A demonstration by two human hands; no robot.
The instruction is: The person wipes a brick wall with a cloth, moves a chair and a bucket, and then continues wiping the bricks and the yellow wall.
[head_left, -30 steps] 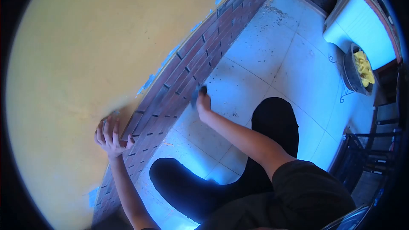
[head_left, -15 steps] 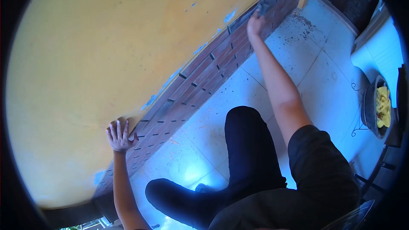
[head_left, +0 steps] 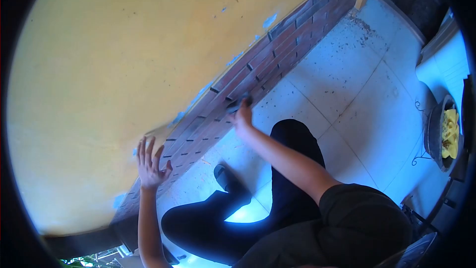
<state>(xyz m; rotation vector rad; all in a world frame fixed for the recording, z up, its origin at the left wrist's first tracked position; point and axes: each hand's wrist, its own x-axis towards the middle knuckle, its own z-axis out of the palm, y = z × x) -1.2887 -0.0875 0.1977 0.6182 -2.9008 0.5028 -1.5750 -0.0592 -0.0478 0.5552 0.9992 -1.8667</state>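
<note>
Dark tool held against brick band, mid-scene.
Right hand closed around it; left hand spread wide, braced on wall at left. Likely fault: tool skids off rough brick, scraping knuckles.

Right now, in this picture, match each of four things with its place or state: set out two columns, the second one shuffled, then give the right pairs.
Things
1. left hand
2. right hand
3. shoe
4. bowl

Places or states
A. on a metal stand at the far right, yellow pieces inside
B. fingers spread, against the wall
C. on the tiled floor
D. closed on a small dark tool at the bricks

Pairs: 1-B, 2-D, 3-C, 4-A
</note>
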